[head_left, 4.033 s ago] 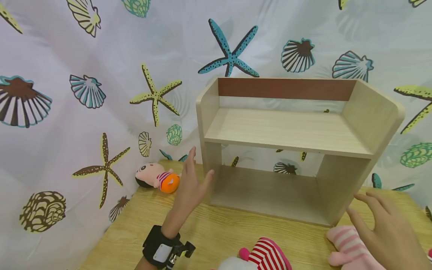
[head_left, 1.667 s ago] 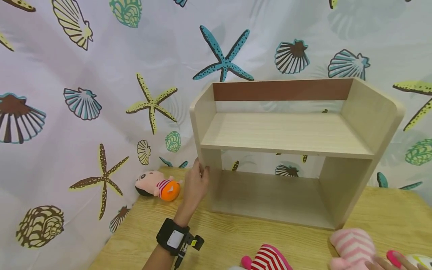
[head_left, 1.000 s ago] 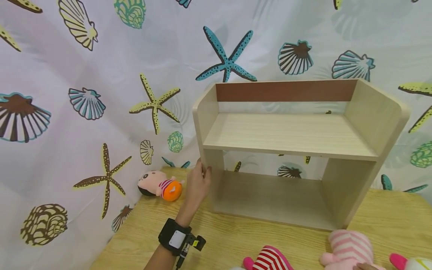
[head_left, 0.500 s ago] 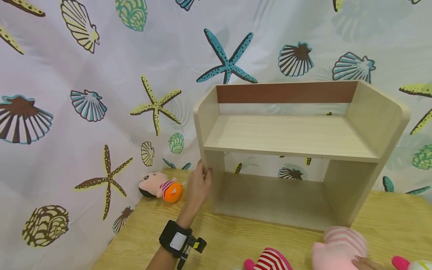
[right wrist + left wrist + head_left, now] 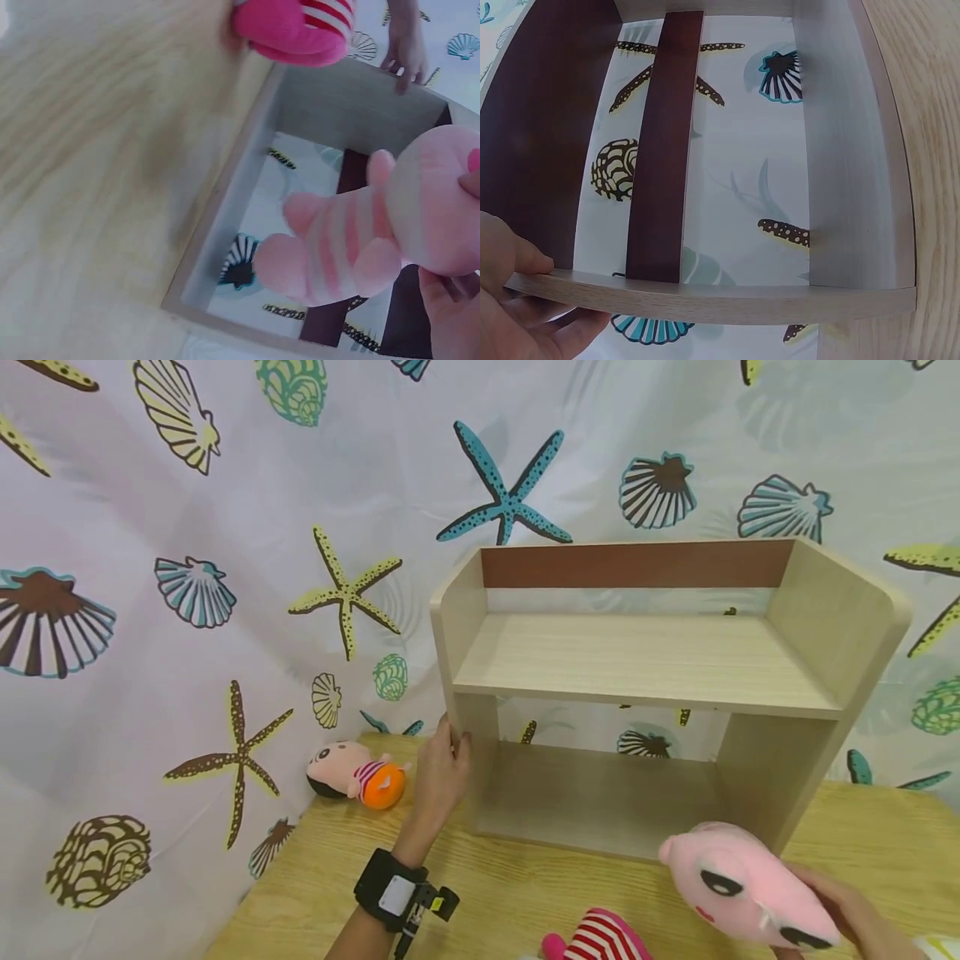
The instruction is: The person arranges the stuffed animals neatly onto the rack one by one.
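The head view gives us a wooden shelf [image 5: 645, 652] standing toward the far edge of the desk [image 5: 540, 881], the left hand [image 5: 441, 777] gripping the front of its left side panel [image 5: 462, 627] and the right hand [image 5: 858, 910] holding a pink doll [image 5: 742, 889] by the head, before the shelf's near right corner. We judge the step in hand to be handling this doll while the shelf is steadied; the next move would call for a firm hold on the soft head and care that the body does not catch on the shelf. A doll in orange shorts [image 5: 366, 774] lies along the desk's left edge, near its far corner. What the head view hides, the right wrist view shows us: the pink doll's striped body [image 5: 337, 247]. The left wrist view adds the thumb [image 5: 529, 257] and fingers pinching the panel from both sides, and a dark strip [image 5: 664, 150] across the shelf's open back.
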The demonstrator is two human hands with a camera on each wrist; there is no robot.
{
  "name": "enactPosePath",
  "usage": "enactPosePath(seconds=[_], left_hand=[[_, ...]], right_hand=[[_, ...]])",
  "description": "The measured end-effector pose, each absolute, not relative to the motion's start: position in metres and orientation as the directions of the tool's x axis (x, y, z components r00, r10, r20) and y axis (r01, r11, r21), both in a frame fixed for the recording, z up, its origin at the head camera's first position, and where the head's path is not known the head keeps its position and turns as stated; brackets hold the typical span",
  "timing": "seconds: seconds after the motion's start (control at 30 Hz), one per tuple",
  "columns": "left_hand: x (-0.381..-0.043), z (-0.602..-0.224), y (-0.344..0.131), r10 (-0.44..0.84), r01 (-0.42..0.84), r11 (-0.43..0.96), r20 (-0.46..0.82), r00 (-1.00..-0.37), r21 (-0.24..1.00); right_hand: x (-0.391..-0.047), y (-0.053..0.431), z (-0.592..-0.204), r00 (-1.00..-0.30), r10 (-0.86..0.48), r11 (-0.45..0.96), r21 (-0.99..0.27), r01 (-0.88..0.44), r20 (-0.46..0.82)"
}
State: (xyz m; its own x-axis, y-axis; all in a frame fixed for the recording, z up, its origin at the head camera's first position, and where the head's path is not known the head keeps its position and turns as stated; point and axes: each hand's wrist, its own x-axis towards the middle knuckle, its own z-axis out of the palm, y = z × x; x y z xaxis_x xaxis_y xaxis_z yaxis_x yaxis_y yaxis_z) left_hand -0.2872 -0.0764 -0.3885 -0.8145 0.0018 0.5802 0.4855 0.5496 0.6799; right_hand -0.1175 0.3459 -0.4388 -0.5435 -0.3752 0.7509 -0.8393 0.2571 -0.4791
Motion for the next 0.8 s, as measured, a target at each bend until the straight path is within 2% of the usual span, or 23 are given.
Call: enactPosePath(seconds=[0.1,0.2,0.3,0.5,0.8], left_hand=[[-0.288,-0.389,-0.076,0.004,0.479,0.556,0.574,-0.819,0.679],[-0.288,-0.388,-0.076,0.002,0.472,0.555,0.567,-0.824,0.685],[-0.288,-0.387,-0.077,-0.001,0.474,0.552,0.569,-0.822,0.686],[-0.288,-0.385,-0.078,0.001,0.475,0.568,0.577,-0.817,0.672],[-0.290,-0.389,-0.078,0.003,0.466,0.579,0.570,-0.822,0.669]], right_hand=[[-0.101,0.315,-0.416,-0.619,-0.198,0.532,-0.447,-0.719,0.760],[-0.096,0.292,-0.400,-0.704,-0.022,0.650,-0.525,-0.549,0.710],[-0.106,0.287,-0.393,-0.720,-0.001,0.644,-0.550,-0.532,0.694],[-0.126,0.284,-0.387,-0.820,0.091,0.647,-0.660,-0.383,0.565],[-0.153,0.274,-0.374,-0.869,0.044,0.540,-0.743,-0.395,0.493]])
